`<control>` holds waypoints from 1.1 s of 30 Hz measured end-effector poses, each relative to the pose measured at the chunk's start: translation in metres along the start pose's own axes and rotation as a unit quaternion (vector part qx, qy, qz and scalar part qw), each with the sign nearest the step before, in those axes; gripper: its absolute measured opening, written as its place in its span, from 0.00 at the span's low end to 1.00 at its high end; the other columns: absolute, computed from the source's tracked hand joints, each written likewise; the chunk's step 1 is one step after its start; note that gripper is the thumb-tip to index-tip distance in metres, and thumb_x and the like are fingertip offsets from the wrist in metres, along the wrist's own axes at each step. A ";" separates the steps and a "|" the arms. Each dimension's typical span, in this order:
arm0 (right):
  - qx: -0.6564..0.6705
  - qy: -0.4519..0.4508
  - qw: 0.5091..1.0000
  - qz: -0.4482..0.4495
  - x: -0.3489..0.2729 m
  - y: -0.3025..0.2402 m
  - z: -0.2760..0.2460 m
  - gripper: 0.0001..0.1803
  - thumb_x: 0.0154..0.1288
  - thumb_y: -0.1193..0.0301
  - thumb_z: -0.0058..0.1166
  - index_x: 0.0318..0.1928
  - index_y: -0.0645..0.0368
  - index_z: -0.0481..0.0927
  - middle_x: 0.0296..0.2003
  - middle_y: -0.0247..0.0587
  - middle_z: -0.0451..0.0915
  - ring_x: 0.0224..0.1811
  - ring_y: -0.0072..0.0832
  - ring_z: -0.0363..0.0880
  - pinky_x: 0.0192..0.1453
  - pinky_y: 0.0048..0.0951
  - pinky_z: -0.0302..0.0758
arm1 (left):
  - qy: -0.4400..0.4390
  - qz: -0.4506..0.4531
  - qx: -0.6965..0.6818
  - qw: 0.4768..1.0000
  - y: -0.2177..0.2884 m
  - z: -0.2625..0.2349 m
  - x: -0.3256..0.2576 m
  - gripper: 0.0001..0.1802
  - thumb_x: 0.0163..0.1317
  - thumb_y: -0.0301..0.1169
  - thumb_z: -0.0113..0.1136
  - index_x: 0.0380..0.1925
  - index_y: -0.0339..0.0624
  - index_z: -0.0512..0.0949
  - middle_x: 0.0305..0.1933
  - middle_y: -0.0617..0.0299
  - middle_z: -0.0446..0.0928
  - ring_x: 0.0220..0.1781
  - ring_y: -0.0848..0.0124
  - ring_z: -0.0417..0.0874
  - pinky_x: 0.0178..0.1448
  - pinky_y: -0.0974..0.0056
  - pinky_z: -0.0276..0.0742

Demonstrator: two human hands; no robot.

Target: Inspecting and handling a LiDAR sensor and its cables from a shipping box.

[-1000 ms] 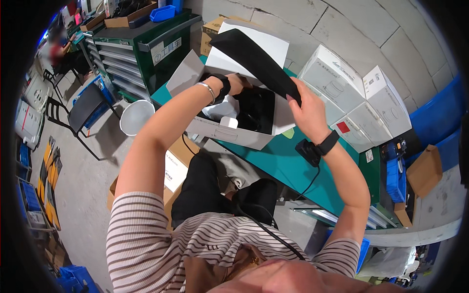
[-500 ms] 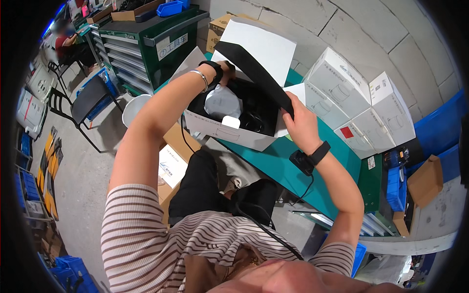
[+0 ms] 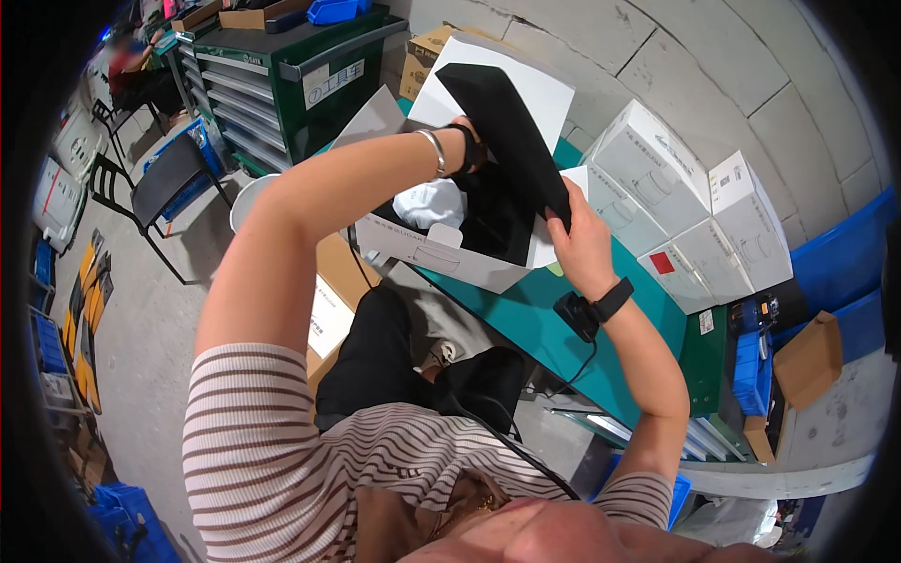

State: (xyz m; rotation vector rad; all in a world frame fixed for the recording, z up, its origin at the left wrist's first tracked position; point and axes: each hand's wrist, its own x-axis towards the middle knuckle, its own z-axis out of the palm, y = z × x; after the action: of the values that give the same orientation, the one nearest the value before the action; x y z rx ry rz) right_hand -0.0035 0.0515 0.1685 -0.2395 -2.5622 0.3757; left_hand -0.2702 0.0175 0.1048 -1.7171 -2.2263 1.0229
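A white printed carton (image 3: 493, 274) stands open on the green bench, its flaps folded outward. Inside the black lining lies a rounded item in whitish wrapping (image 3: 427, 203). A flat black foam-like panel (image 3: 511, 136) is tilted up over the carton's right half. My right hand (image 3: 584, 246) grips the panel's near lower end, thumb on one face. My left hand (image 3: 472, 143) reaches over the carton beside the panel's far part; its fingers are mostly hidden by the wrist and panel, so their hold cannot be seen.
Several white boxes (image 3: 652, 183) stack against the block wall on the right. The green bench top (image 3: 619, 324) runs toward blue bins (image 3: 751, 371). A tool cabinet (image 3: 324, 122) stands back left, near a black chair (image 3: 174, 197) and a white bucket (image 3: 246, 208). An open brown carton (image 3: 338, 272) sits below.
My left hand has moved right, from above the wrapped item toward the panel. The panel has risen slightly and tilted more upright. My right hand keeps its grip on the panel's near end.
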 end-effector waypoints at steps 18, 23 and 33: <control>0.013 -0.030 0.998 -0.046 0.010 -0.007 0.007 0.25 0.61 0.72 0.52 0.60 0.56 0.67 0.45 0.48 0.79 0.43 0.46 0.79 0.44 0.41 0.76 | 0.065 -0.065 -0.362 0.928 -0.010 0.035 -0.010 0.21 0.54 0.32 0.63 0.51 0.47 0.80 0.56 0.57 0.78 0.56 0.58 0.79 0.57 0.57 0.76; -0.039 -0.059 0.993 -0.098 0.005 -0.014 0.013 0.30 0.56 0.75 0.55 0.61 0.51 0.67 0.43 0.46 0.76 0.41 0.45 0.77 0.43 0.39 0.76 | 0.219 0.062 -0.271 0.935 -0.047 0.042 -0.080 0.24 0.60 0.34 0.60 0.57 0.42 0.72 0.59 0.53 0.74 0.58 0.60 0.75 0.61 0.61 0.69; -0.110 -0.106 0.973 -0.174 0.002 -0.018 0.024 0.38 0.49 0.75 0.62 0.63 0.47 0.67 0.37 0.38 0.70 0.37 0.36 0.74 0.36 0.35 0.75 | 0.335 0.130 -0.373 0.856 0.061 0.031 -0.230 0.28 0.56 0.45 0.63 0.55 0.48 0.74 0.54 0.59 0.76 0.55 0.59 0.77 0.61 0.53 0.70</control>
State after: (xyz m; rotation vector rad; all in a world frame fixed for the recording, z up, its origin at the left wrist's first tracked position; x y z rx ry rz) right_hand -0.0199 0.0300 0.1556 0.1819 -2.7861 -0.0178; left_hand -0.1605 -0.1961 0.1093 -2.2104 -2.0114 -0.5062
